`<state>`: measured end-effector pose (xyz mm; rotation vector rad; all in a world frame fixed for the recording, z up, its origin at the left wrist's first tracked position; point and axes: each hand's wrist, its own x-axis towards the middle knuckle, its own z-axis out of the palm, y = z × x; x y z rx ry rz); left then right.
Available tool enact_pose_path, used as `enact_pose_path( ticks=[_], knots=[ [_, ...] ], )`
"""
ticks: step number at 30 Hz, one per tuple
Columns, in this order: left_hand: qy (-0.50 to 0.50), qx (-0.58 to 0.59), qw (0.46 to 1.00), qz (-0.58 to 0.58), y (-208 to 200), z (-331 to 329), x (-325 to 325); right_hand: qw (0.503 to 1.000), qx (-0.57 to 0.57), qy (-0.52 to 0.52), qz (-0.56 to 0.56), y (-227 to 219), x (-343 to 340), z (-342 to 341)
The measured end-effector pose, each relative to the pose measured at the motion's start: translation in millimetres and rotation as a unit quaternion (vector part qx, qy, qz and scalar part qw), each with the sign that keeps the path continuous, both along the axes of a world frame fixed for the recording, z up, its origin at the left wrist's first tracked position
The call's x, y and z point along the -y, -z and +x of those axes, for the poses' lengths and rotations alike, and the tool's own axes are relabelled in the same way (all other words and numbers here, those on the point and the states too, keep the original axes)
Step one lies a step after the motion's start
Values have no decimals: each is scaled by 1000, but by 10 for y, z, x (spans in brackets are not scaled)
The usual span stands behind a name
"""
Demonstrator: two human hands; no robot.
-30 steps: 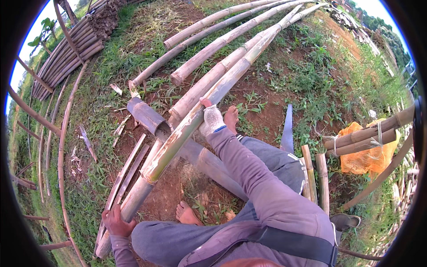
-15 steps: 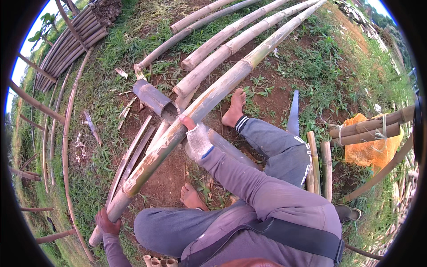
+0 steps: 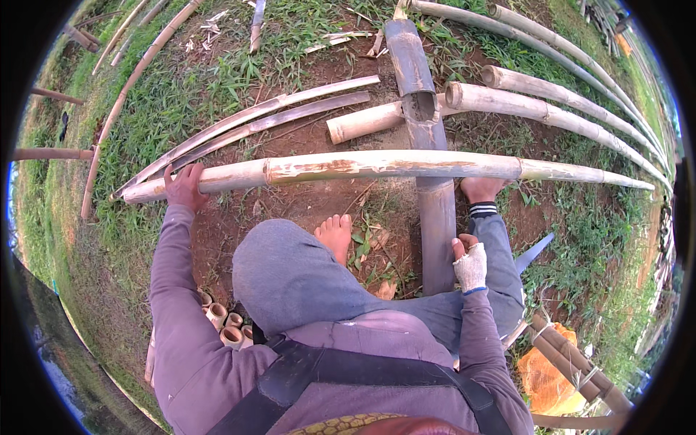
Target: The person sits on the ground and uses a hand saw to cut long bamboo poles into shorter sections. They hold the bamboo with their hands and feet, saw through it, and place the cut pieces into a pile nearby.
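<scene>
A long pale bamboo pole (image 3: 391,164) with brown, scraped-looking patches lies crosswise before me, over a thick dark bamboo piece (image 3: 436,232) that has a cut-out opening. My left hand (image 3: 186,187) is bare and wraps round the pole near its left end. My right hand (image 3: 470,264), in a white fingerless glove, is apart from the pole, beside the thick bamboo and above my right leg. Its fingers are curled, with nothing seen in them. My bare feet rest on the soil on either side of the thick bamboo.
Several bamboo poles (image 3: 551,109) extend to the far right. Split strips (image 3: 246,119) lie beyond the pole. A saw blade (image 3: 535,252) shows right of my leg. Short bamboo cups (image 3: 230,335) stand at lower left, an orange mesh bag (image 3: 551,377) at lower right.
My view has turned, so the pole now runs crosswise. My right hand has let go of the pole and drawn back toward me. My left hand keeps hold of its end.
</scene>
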<state>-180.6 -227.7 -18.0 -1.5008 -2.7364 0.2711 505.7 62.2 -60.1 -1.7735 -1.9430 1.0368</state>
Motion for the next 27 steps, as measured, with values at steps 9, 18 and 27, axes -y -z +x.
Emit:
enact_pose_path(
  ticks=[9,18,27],
  knots=[
    [31,65,994,77,-18,479,-123,984,154,-82,20,-491,-84,-313],
    [13,102,995,0,193,757,-263,986,153,-59,23,-438,222,-86],
    [98,149,979,98,410,853,-689,948,283,2,149,-1003,-77,524]
  ],
)
